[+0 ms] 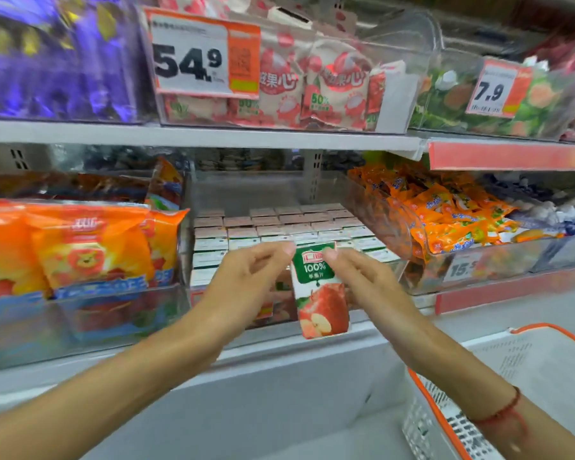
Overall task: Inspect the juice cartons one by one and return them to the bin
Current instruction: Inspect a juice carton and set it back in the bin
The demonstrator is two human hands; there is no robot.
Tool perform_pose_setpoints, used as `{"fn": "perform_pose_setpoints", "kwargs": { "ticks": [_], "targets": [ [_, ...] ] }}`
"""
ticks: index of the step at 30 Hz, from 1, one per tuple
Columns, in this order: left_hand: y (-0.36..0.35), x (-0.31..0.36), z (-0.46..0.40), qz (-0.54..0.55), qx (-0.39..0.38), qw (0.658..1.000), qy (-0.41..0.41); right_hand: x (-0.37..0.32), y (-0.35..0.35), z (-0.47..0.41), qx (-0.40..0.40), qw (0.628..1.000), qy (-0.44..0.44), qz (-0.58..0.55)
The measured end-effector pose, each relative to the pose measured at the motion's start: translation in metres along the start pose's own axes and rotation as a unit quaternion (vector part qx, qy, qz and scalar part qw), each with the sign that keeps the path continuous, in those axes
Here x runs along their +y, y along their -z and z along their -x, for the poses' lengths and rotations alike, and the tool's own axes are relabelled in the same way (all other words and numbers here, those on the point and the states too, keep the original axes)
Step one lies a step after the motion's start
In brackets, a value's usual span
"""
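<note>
Grip: both hands hold 1 juice carton (319,290) by its top edge, in front of the shelf and above the bin's front wall.
Left hand (246,277): fingertips pinch the carton's upper left corner; the other fingers are loosely curled behind.
Right hand (362,277): fingertips pinch the upper right corner; the hand partly covers the carton's right side.
Carton: upright, slightly tilted, hanging from the fingers; green band on top printed "100%", red apple picture below, its printed face towards the camera.
Bin (375,207): clear plastic, on the lower shelf straight behind the carton.
Cartons in bin (279,224): packed in tight rows, only their tops showing, pinkish at the back and white with green nearer the front.
Left of bin: orange snack bags (80,247) with a cartoon face, stacked in a clear bin.
Right of bin: a heap of small orange packets (445,214) in another clear bin, with a price label starting "15" on its front.
Upper shelf: purple bags (54,54) at left; white and red pouches (319,84) in the middle behind a price tag (203,53) reading "54.9"; green packs at right behind a tag (495,88) reading "7.9".
Lower right: white shopping basket (528,366) with an orange rim, below the right forearm.
Right wrist: a red string bracelet (502,410).
Sharpness: edges are motion-blurred; small print cannot be read.
</note>
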State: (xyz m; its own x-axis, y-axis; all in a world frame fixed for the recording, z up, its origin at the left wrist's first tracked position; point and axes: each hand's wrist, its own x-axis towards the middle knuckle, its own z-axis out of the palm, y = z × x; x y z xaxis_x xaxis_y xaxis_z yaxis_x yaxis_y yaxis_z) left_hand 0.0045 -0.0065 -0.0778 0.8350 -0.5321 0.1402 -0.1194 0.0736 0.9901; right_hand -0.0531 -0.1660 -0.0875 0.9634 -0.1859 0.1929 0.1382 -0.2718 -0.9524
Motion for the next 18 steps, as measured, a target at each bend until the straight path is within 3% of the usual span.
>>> {"fn": "perform_pose_setpoints", "kwargs": {
  "ticks": [6, 10, 14, 18],
  "targets": [
    [0.012, -0.030, 0.016, -0.001, 0.017, 0.998, 0.064, 0.013, -0.021, 0.012, 0.002, 0.998, -0.051, -0.020],
    [0.020, -0.036, 0.018, -0.027, -0.014, 0.998, 0.064, 0.019, -0.028, 0.015, 0.004, 0.995, -0.090, -0.049],
    [0.022, -0.035, 0.017, 0.003, -0.010, 0.999, 0.050, 0.023, -0.021, 0.018, -0.063, 0.990, -0.099, -0.083],
    [0.024, -0.034, 0.017, 0.054, 0.049, 0.996, 0.054, 0.021, -0.019, 0.019, -0.109, 0.986, -0.089, -0.090]
  ]
}}
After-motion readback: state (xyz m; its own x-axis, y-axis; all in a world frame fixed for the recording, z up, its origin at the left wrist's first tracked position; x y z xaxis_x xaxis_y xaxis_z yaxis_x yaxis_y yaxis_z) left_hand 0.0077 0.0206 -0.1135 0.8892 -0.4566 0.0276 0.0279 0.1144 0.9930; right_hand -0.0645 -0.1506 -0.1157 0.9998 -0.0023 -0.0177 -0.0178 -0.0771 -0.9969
